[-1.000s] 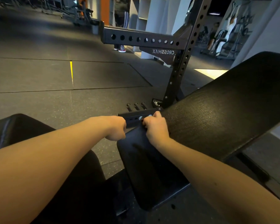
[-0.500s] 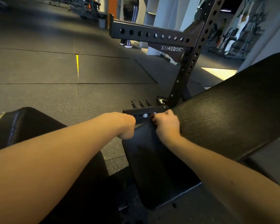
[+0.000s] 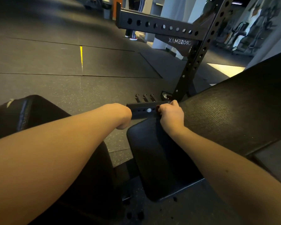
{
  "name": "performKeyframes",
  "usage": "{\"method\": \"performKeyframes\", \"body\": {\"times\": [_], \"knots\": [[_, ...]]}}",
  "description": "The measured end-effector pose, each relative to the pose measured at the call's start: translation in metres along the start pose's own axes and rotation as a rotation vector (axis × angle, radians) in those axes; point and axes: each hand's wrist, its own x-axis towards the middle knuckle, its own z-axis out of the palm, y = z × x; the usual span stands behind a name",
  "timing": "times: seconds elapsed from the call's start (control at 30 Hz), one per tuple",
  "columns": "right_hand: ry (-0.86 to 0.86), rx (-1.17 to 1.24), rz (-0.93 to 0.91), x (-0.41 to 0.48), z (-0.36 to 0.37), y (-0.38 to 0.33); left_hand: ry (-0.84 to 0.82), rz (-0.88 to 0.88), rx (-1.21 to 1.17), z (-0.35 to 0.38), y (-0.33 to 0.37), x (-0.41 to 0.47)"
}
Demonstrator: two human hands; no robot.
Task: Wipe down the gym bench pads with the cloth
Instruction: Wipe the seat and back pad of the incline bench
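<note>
Still unmoved: right hand (image 3: 170, 116) pinches the knob (image 3: 157, 108) on the adjustment bar (image 3: 141, 109); left hand (image 3: 121, 115) curled at bar's end, hold unclear; wiping not begun.

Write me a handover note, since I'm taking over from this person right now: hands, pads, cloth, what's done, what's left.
The left hand is curled at the left end of the perforated bar; its grip is hidden.
The right hand has fingers curled over that bar beside a red knob.
The seat pad lies below the hands; the back pad slopes up to the right.
No cloth in view and no wiping visible, so both pads are left to wipe.
</note>
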Motion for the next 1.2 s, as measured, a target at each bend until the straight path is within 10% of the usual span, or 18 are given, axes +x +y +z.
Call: {"method": "performKeyframes", "body": {"times": [0.33,0.57,0.93,1.2], "knots": [[-0.222,0.030,-0.662,-0.065,0.060,-0.063,0.039,-0.080,-0.156,-0.003,-0.014,0.000],[-0.006,-0.068,-0.183,0.004,0.030,-0.031,0.085,-0.057,-0.247,-0.003,-0.015,-0.002],[-0.206,0.140,-0.686,-0.090,0.048,-0.033,0.000,-0.051,-0.115,-0.006,-0.004,0.000],[0.086,0.005,-0.111,-0.009,0.034,0.001,0.098,-0.010,-0.160,-0.010,-0.002,-0.009]]}}
